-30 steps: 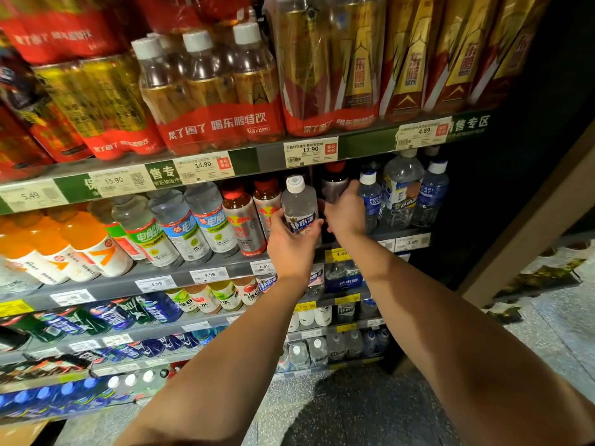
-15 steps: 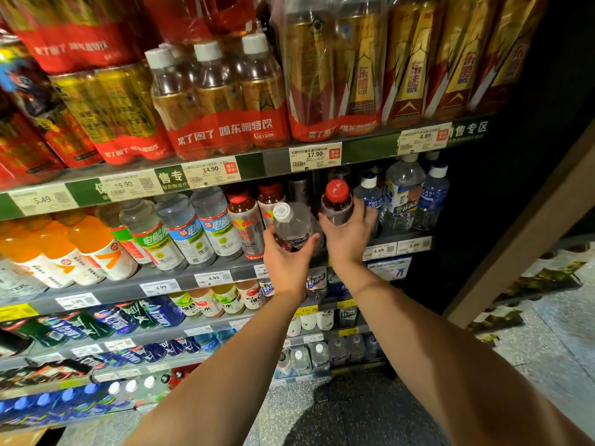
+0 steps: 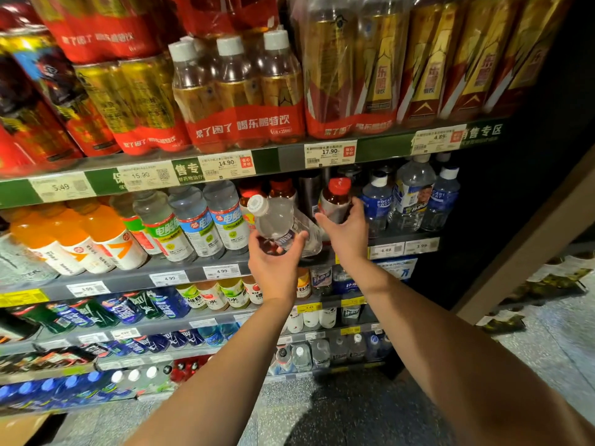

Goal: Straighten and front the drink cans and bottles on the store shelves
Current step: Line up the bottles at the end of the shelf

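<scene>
Much of the second shelf (image 3: 380,244) behind both hands is sitting in shadow, and the small print on the price tags (image 3: 330,152) is staying too blurred to read. The left hand (image 3: 273,263) is gripping a clear, smooth plastic bottle (image 3: 280,223) around its lower body, covering part of its label; the bottle is tilting, its long axis running from lower right up to the ribbed white cap at upper left (just in front of the shelf edge). The right hand (image 3: 346,226) is curling half-closed around a dark red-capped bottle (image 3: 335,197), which is standing upright on that shelf beside the blue-labelled bottles (image 3: 376,201).
</scene>
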